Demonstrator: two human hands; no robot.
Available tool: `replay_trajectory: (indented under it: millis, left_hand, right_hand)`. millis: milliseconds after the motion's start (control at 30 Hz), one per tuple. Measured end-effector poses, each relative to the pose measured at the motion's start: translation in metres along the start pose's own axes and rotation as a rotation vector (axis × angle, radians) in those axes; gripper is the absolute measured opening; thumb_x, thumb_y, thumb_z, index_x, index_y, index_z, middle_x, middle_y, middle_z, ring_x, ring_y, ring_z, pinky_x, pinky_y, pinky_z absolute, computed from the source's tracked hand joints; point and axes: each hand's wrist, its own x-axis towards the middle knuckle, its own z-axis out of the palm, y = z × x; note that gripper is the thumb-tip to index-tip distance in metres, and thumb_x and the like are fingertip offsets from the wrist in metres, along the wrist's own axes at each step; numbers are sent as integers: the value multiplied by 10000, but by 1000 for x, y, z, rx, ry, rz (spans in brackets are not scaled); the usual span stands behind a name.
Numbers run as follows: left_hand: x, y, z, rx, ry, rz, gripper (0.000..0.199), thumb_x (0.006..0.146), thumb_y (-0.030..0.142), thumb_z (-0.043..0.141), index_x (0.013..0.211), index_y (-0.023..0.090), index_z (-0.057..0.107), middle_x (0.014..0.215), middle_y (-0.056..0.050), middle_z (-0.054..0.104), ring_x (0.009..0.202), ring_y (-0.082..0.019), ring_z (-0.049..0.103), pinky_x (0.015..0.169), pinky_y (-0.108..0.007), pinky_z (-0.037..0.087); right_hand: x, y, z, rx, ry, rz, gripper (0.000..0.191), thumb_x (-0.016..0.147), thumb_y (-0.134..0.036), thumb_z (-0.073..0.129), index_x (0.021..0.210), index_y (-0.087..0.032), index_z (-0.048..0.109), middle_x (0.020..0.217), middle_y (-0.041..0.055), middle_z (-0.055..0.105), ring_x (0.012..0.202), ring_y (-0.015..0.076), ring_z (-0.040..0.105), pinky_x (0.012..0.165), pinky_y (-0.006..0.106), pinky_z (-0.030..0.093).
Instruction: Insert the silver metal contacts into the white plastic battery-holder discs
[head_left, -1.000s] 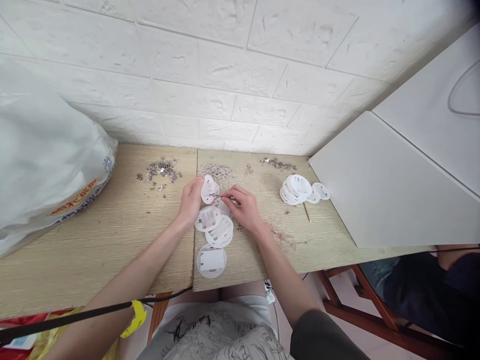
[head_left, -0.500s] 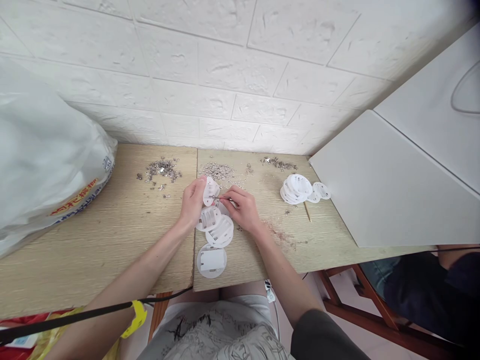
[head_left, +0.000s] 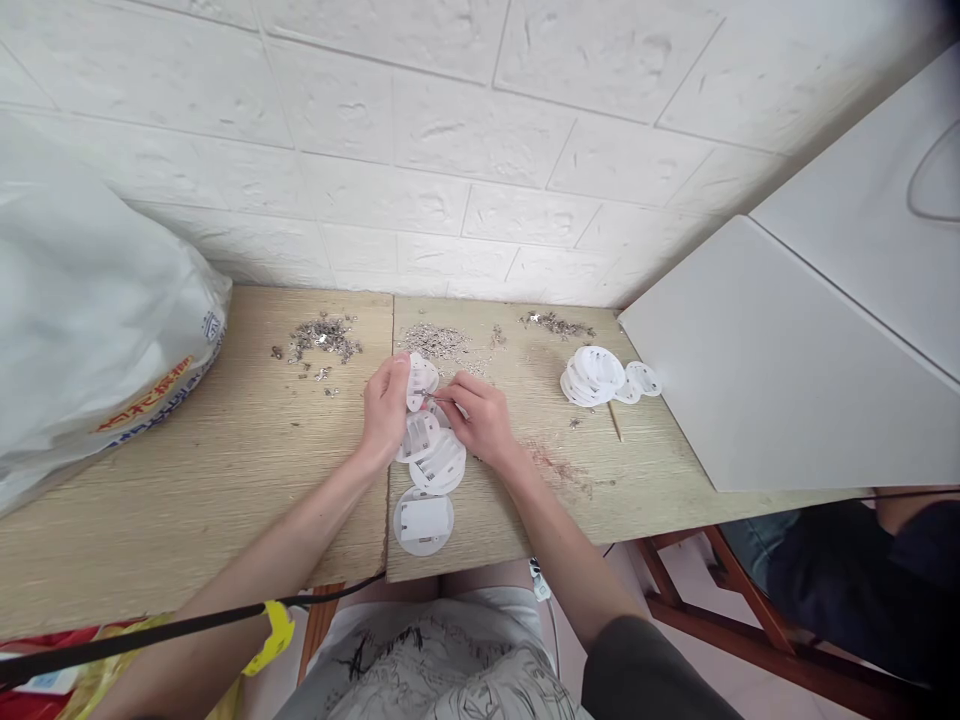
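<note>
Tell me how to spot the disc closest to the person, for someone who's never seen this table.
Across the wooden table, find the dark seam running toward the person. Just right of it, near the front edge, lies a white disc. A plain white rectangle fills its middle, while the neighbouring discs just beyond show slots.

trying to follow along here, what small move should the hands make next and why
Probably a gentle push of the thin silver-grey metal tool against the round white plastic disc by the right hand: the tool's tip appears to meet the disc's face, while the left hand holds the disc's edge.
</note>
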Motion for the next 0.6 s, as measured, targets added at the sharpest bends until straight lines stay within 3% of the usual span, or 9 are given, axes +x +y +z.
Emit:
replay_trajectory:
  millis: [367,600]
  left_hand:
    - [-1,2,1,15,-1,22,396,836,524,552,630,193,480,575,29,430,491,-99,400,412,-194,366]
    - [5,4,-7,-36,-78,62,378,841,483,585,629,189,478,603,32,442,537,-95,407,522,-196,404]
  right_hand:
    - [-2,3,2,-30,-31,-1,280,963,-293,405,878,-218,661,816,59,621,704,153,555,612,281,409]
    - [4,-2,-7,227,18,255,190,880,-323,546,809,-182,651,774,40,629,677,138,539,610,267,420]
